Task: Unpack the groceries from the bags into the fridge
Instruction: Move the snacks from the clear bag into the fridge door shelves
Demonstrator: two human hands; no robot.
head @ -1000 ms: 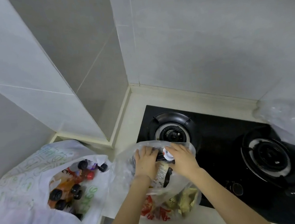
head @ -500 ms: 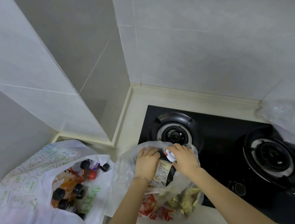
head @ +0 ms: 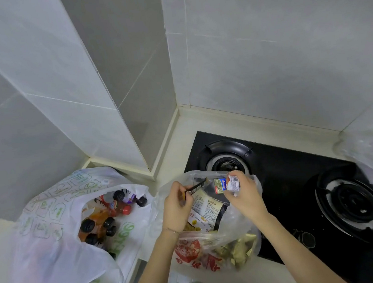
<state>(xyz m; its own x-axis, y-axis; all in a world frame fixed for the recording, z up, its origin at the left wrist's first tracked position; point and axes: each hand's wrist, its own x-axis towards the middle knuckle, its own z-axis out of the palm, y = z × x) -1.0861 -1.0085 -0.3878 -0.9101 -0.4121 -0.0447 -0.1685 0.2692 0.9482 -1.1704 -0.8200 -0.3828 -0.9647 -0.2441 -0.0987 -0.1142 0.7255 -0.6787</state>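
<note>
My left hand is curled with the palm turned inward. Its thumb and fingers pinch the black top edge of a dark snack pouch, which stands inside the clear plastic bag. A thin bracelet sits on that wrist.

My right hand comes in from the right with the wrist bent down. Its fingers and thumb are clasped round a small packet printed in red, blue and green. I hold it over the bag's open mouth, just beside the pouch's top edge. Both my forearms rise from the bottom of the view and converge over the bag.

The bag stands on the pale counter. Its right side overlaps the black gas hob, near the left burner. Red and gold packages show through its lower wall. To the left, a white printed bag lies open with black-capped bottles inside.
</note>
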